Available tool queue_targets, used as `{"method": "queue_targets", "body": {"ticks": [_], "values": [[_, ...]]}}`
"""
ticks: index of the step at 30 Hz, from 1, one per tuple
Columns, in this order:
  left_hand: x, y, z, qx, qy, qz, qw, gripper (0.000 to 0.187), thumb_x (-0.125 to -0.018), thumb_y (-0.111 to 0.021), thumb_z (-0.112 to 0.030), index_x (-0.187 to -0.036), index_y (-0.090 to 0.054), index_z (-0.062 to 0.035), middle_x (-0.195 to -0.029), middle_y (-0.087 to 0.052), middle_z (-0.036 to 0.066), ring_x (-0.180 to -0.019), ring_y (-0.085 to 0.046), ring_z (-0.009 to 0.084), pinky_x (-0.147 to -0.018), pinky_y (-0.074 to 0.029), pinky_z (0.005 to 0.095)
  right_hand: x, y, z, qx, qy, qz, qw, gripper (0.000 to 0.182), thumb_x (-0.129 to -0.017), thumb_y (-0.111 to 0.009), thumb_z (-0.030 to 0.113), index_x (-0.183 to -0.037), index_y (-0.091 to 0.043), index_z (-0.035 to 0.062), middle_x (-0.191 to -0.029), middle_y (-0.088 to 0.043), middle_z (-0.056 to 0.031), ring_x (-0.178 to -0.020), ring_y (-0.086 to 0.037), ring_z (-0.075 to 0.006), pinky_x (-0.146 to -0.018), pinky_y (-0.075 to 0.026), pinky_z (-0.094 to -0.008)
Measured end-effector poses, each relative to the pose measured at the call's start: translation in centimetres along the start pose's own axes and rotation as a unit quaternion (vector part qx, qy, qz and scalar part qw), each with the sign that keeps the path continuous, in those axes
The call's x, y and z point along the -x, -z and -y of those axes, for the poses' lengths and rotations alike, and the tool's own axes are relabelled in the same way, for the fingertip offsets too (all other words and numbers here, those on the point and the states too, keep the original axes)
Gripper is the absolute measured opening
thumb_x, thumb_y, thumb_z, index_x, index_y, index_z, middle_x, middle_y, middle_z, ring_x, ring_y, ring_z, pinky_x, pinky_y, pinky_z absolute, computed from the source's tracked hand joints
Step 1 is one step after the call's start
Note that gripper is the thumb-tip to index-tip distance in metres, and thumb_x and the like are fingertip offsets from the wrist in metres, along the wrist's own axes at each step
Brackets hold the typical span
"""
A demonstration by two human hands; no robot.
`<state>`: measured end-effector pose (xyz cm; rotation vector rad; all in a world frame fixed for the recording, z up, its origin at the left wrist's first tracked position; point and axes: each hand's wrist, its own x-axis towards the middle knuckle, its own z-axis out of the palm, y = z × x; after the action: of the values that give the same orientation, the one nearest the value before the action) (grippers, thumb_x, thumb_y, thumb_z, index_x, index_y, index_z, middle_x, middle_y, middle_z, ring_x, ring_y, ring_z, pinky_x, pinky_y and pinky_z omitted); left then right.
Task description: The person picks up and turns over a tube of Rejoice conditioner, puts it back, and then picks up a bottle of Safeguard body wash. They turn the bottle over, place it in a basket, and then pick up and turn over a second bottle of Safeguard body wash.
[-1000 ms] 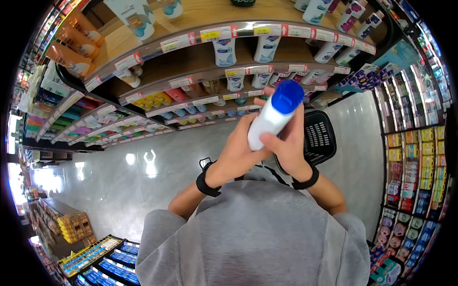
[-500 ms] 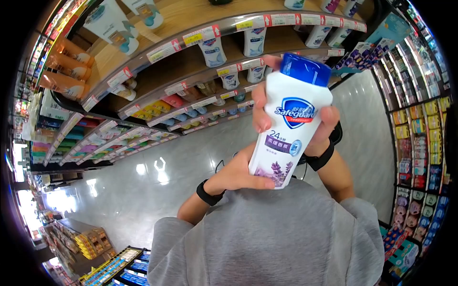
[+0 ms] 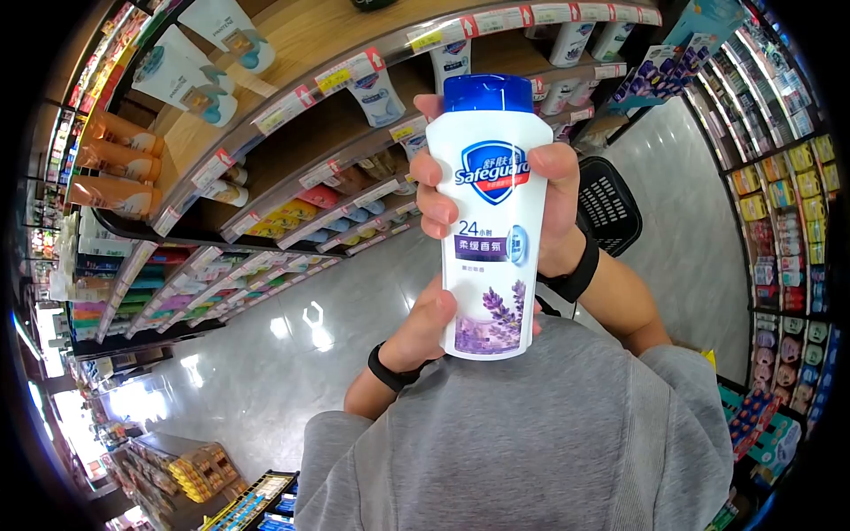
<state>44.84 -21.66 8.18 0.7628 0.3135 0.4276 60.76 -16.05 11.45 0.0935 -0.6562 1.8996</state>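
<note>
A white Safeguard body wash bottle (image 3: 491, 212) with a blue cap and a purple lavender print is held up before my chest, nearly upright, its front label facing me. My right hand (image 3: 553, 190) wraps round its upper half from behind, thumb on the right edge and fingertips showing along the left edge. Lower down, my left hand (image 3: 425, 323) grips the bottle near its base, with the thumb on the left edge; its other fingers are hidden behind the bottle. Each wrist has a black band.
Curved store shelves (image 3: 292, 111) ahead carry similar white bottles (image 3: 376, 93) and, at left, orange tubes (image 3: 119, 164). A black basket (image 3: 609, 208) is beyond my right arm. More stocked shelving (image 3: 788, 239) lines the right side. Grey shiny floor (image 3: 257, 363) lies between.
The bottle has turned from a tilt to nearly upright and shifted left in view. My left hand has moved to its lower left edge. The black basket shows more fully.
</note>
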Motion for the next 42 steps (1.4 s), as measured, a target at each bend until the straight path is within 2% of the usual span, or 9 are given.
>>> {"method": "queue_targets", "body": {"ticks": [10,13,16,22,24,29,33,39,42], "values": [[-0.3,1.1,0.5,-0.008,-0.007,0.01,1.0,0.107,-0.066,-0.054,-0.081,-0.13,-0.04,0.0036,-0.111,-0.058,0.027,-0.098,-0.063,0.0388,-0.082,-0.055,0.0451,0.2,0.5,-0.4,-0.028,0.035,0.026,0.999,0.082,-0.072,-0.062,0.031,-0.141,-0.028,0.0023,-0.108,-0.058,-0.0244,-0.09,-0.063,-0.031,-0.079,-0.053,-0.0396],[-0.2,2.3,0.7,0.042,-0.014,0.051,0.998,0.095,-0.076,-0.061,-0.066,-0.135,-0.031,0.0027,-0.115,-0.057,0.024,-0.102,-0.062,0.0358,-0.086,-0.052,0.0437,0.4,0.8,-0.1,0.026,0.026,0.008,0.999,0.079,-0.075,-0.062,0.031,-0.14,-0.029,0.0012,-0.112,-0.058,-0.0257,-0.097,-0.063,-0.0325,-0.084,-0.053,-0.0415],[0.3,2.0,-0.5,-0.031,-0.027,-0.015,0.999,0.099,-0.071,-0.062,-0.071,-0.13,-0.038,0.0052,-0.11,-0.058,0.029,-0.098,-0.063,0.0391,-0.082,-0.054,0.0469,0.4,-0.7,0.5,0.145,-0.008,-0.075,0.987,0.074,-0.079,-0.061,0.032,-0.138,-0.032,0.0001,-0.115,-0.057,-0.0258,-0.1,-0.062,-0.0336,-0.087,-0.052,-0.0411],[1.1,3.7,-1.2,-0.034,-0.053,-0.062,0.996,0.096,-0.071,-0.071,-0.059,-0.133,-0.033,0.0041,-0.112,-0.057,0.027,-0.098,-0.064,0.0349,-0.083,-0.054,0.0425,1.3,0.1,1.8,0.3,-0.011,-0.224,0.927,0.033,-0.085,-0.064,0.018,-0.113,-0.057,0.0002,-0.103,-0.066,-0.0085,-0.095,-0.064,-0.0157,-0.086,-0.05,-0.0295],[1.4,4.2,-1.4,-0.056,-0.046,-0.065,0.995,0.096,-0.071,-0.072,-0.058,-0.133,-0.033,0.0038,-0.112,-0.058,0.026,-0.098,-0.064,0.0335,-0.083,-0.054,0.041,1.1,-0.4,2.4,0.358,-0.048,-0.245,0.9,0.038,-0.085,-0.063,0.021,-0.115,-0.055,-0.0009,-0.106,-0.064,-0.0085,-0.096,-0.062,-0.0159,-0.088,-0.047,-0.0304],[2.1,4.9,-1.7,-0.137,-0.05,-0.094,0.985,0.094,-0.065,-0.081,-0.029,-0.138,-0.031,0.0024,-0.127,-0.052,0.016,-0.113,-0.055,0.024,-0.094,-0.045,0.0359,1.6,-0.6,3.7,0.482,-0.075,-0.184,0.854,0.041,-0.081,-0.071,0.022,-0.113,-0.059,0.0,-0.1,-0.064,-0.006,-0.095,-0.059,-0.0126,-0.085,-0.045,-0.0279],[3.7,6.9,-1.7,-0.309,-0.064,-0.112,0.942,0.073,-0.064,-0.082,-0.04,-0.117,-0.051,-0.0001,-0.103,-0.062,0.013,-0.095,-0.059,0.0214,-0.081,-0.045,0.0322,1.9,-0.8,4.2,0.623,-0.074,-0.096,0.773,0.05,-0.07,-0.08,0.023,-0.109,-0.06,-0.0004,-0.097,-0.061,-0.0032,-0.092,-0.057,-0.0131,-0.084,-0.045,-0.0274],[6.4,9.3,-3.2,-0.453,0.011,-0.061,0.89,0.068,-0.066,-0.079,-0.041,-0.117,-0.053,-0.0036,-0.101,-0.063,0.013,-0.092,-0.061,0.0258,-0.077,-0.046,0.0333,1.9,-1.6,3.9,0.731,-0.148,-0.004,0.666,0.054,-0.063,-0.083,0.025,-0.105,-0.059,0.0011,-0.097,-0.064,-0.0105,-0.089,-0.061,-0.0207,-0.079,-0.047,-0.0307],[6.8,9.7,-3.8,-0.458,0.012,-0.05,0.888,0.068,-0.067,-0.078,-0.042,-0.118,-0.053,-0.0043,-0.102,-0.063,0.013,-0.092,-0.061,0.027,-0.077,-0.046,0.0342,2.0,-1.4,2.5,0.734,-0.11,0.016,0.67,0.048,-0.067,-0.082,0.022,-0.105,-0.06,0.0013,-0.089,-0.064,-0.0091,-0.079,-0.061,-0.0175,-0.071,-0.048,-0.0284]]}}
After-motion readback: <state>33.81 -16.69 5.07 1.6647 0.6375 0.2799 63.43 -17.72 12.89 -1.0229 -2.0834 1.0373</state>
